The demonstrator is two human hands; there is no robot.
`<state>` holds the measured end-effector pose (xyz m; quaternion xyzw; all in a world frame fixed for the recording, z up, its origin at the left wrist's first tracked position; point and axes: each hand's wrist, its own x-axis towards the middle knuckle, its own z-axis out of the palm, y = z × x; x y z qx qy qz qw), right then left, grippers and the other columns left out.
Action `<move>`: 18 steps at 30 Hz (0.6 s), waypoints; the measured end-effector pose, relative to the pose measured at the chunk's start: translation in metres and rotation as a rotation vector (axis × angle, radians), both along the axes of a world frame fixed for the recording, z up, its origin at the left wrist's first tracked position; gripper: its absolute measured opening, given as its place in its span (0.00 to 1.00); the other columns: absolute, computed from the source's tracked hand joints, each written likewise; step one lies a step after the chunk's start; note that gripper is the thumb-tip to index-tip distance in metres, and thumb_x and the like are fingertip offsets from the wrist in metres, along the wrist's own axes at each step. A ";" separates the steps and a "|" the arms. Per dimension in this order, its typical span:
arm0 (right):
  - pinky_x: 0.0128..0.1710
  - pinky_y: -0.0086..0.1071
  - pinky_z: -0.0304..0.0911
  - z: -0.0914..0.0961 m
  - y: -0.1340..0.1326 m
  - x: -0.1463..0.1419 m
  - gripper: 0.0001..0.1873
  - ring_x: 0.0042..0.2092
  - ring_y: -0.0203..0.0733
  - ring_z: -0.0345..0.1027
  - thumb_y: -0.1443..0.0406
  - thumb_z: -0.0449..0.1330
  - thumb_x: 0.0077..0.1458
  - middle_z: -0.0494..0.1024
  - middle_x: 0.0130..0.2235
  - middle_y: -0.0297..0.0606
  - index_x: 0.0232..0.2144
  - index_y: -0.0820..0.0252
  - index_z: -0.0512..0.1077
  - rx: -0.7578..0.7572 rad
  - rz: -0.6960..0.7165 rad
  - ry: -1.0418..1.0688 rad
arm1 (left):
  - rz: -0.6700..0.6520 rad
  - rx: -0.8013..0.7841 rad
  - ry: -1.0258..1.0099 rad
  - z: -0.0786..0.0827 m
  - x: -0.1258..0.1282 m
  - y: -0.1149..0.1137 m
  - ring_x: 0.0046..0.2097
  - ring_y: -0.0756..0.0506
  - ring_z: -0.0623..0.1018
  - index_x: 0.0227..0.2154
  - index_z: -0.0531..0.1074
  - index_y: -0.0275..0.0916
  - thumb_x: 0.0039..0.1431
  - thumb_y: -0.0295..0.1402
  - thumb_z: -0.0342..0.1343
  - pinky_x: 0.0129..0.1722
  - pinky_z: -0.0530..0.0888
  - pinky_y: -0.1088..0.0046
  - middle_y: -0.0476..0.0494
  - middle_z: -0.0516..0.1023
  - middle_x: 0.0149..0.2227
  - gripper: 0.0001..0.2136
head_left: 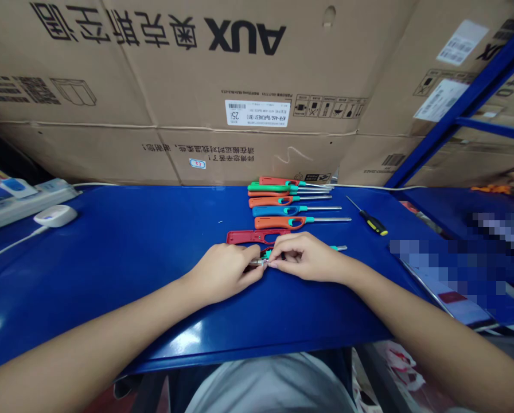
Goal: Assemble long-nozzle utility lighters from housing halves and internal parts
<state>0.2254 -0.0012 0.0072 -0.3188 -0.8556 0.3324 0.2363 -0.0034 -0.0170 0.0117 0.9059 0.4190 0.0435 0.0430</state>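
Note:
My left hand (222, 272) has its fingers closed on a small, pale cylindrical lighter part (256, 262). The fingers of my right hand (306, 258) are pinched together at that part's right end; what exactly they grip is too small to make out. Just beyond both hands lies an open red lighter shell half (242, 237). Green pieces show between my hands, and a metal lighter tube (342, 248) sticks out past my right hand, the rest covered. Farther back, several long-nozzle lighters lie in a row, including an orange one (274, 222), a blue one (272, 211) and a green one (268, 187).
A black-and-yellow screwdriver (374, 223) lies to the right of the lighters. A power strip (46, 195) and a white cabled device (55, 215) are at the left. A large cardboard box (188, 86) walls off the blue table's back; a blue metal bar (450, 117) slants at right.

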 end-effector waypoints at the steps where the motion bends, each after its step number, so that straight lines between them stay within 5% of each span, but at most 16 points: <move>1: 0.27 0.25 0.56 0.000 0.000 0.000 0.07 0.26 0.29 0.58 0.66 0.62 0.60 0.72 0.31 0.34 0.34 0.64 0.79 0.000 -0.001 0.001 | 0.000 0.000 -0.002 0.000 0.000 0.000 0.32 0.41 0.81 0.32 0.68 0.41 0.68 0.40 0.48 0.25 0.56 0.72 0.46 0.81 0.30 0.11; 18: 0.27 0.25 0.56 0.000 0.000 0.000 0.06 0.27 0.29 0.58 0.66 0.63 0.59 0.72 0.31 0.34 0.34 0.64 0.79 -0.008 -0.010 0.002 | -0.006 0.000 -0.006 -0.001 0.000 0.001 0.31 0.41 0.81 0.32 0.69 0.41 0.68 0.40 0.47 0.25 0.58 0.71 0.46 0.81 0.29 0.12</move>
